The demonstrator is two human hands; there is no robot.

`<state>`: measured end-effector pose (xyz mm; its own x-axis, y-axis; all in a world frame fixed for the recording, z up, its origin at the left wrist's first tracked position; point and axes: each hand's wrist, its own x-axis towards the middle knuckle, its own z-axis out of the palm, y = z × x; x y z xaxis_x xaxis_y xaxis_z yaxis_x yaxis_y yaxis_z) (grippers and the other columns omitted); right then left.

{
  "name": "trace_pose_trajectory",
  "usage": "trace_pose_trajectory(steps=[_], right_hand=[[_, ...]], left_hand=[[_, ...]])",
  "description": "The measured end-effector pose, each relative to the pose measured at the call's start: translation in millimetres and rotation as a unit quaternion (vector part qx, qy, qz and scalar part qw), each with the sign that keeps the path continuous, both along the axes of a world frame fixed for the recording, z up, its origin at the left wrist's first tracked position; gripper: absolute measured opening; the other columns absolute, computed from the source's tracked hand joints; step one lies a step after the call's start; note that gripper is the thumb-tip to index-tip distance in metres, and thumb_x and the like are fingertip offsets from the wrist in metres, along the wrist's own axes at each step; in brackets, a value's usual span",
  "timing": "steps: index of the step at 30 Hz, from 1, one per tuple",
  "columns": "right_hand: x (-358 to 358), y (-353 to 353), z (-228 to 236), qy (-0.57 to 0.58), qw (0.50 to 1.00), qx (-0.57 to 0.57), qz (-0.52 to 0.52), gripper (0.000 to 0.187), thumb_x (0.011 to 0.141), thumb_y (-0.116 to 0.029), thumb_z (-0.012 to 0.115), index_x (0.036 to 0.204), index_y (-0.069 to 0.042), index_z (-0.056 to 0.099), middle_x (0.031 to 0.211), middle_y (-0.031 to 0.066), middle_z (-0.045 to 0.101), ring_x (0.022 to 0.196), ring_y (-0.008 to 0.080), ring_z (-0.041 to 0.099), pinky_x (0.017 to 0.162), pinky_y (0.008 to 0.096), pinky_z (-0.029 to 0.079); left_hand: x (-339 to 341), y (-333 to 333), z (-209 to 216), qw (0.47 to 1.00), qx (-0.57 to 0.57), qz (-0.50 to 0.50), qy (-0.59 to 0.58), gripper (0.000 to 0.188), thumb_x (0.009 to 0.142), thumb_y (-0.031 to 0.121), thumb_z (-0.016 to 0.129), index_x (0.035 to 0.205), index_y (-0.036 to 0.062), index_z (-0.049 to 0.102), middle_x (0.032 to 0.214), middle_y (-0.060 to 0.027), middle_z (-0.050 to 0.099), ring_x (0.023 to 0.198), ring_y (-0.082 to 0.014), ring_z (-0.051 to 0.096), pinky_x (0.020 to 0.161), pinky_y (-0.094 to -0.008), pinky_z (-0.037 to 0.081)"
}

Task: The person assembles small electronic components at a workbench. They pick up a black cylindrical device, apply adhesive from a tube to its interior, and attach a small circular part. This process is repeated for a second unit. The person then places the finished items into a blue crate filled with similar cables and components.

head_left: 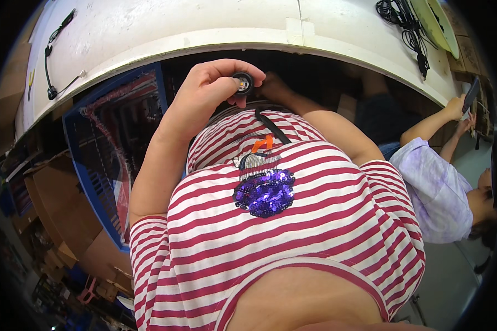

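The left hand [207, 88] is raised just below the edge of the white surface [165, 27], at the level of the wearer's chest. Its fingers [226, 69] are curled closed around a small round black part [242, 83], gripping it by the rim; the part shows a pale, lit-looking centre facing the camera. The thumb lies beneath the part.

The right hand [273, 86] sits just beside the part on its far side, partly hidden behind it and in shadow under the surface edge. Whether its fingers touch or grip the part cannot be told from this view; they appear close to it at most.

Below both hands is the wearer's red-and-white striped shirt [292, 220], bearing a purple sequin patch [265, 192]. A black strap [271, 127] crosses the upper chest.

To the wearer's left, a blue plastic crate [74, 138] stands under the surface, with cardboard boxes [55, 204] near it. On the surface, a black cable [51, 60] lies at the left end and a bundle of black cables [408, 27] at the right end.

At the right, another person in a pale lilac shirt [433, 187] sits well apart, holding a dark flat device [471, 94] in a raised hand.
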<state>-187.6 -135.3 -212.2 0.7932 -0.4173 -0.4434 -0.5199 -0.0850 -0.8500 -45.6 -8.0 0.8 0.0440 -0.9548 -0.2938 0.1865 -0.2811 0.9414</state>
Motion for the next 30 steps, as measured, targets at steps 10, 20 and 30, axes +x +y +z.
trace_pose_trajectory(steps=[10, 20, 30], right_hand=[[-4, 0, 59, 0.046, 0.962, -0.213, 0.166, 0.036, 0.077, -0.025, 0.064, 0.107, -0.005, 0.060, 0.103, 0.0180, 0.060, 0.091, 0.0336, 0.058, 0.079, 0.0409, 0.045], [101, -56, 240, -0.219, 0.890, -0.385, 0.109, 0.018, 0.081, -0.019, 0.061, 0.091, -0.005, 0.064, 0.078, 0.0111, 0.064, 0.067, 0.0190, 0.059, 0.062, 0.0295, 0.047], [242, -131, 169, -0.136, 0.797, -0.582, 0.088, 0.023, 0.082, -0.026, 0.053, 0.093, -0.008, 0.063, 0.090, 0.0126, 0.063, 0.086, 0.0289, 0.059, 0.077, 0.0389, 0.047]], left_hand=[[25, 7, 11, 0.991, -0.103, 0.059, -0.060, 0.039, 0.081, 0.010, 0.059, 0.117, -0.0020, 0.051, 0.106, -0.0074, 0.058, 0.087, -0.0099, 0.054, 0.076, -0.0205, 0.042], [40, 23, -21, 0.947, -0.265, 0.172, 0.068, 0.052, 0.081, 0.039, 0.062, 0.113, 0.0027, 0.045, 0.082, -0.0062, 0.051, 0.065, -0.0115, 0.048, 0.057, -0.0204, 0.038], [59, 60, -24, 0.939, -0.256, 0.229, -0.009, 0.047, 0.078, 0.020, 0.066, 0.117, 0.0000, 0.048, 0.085, -0.0054, 0.052, 0.066, -0.0081, 0.042, 0.056, -0.0178, 0.032]])
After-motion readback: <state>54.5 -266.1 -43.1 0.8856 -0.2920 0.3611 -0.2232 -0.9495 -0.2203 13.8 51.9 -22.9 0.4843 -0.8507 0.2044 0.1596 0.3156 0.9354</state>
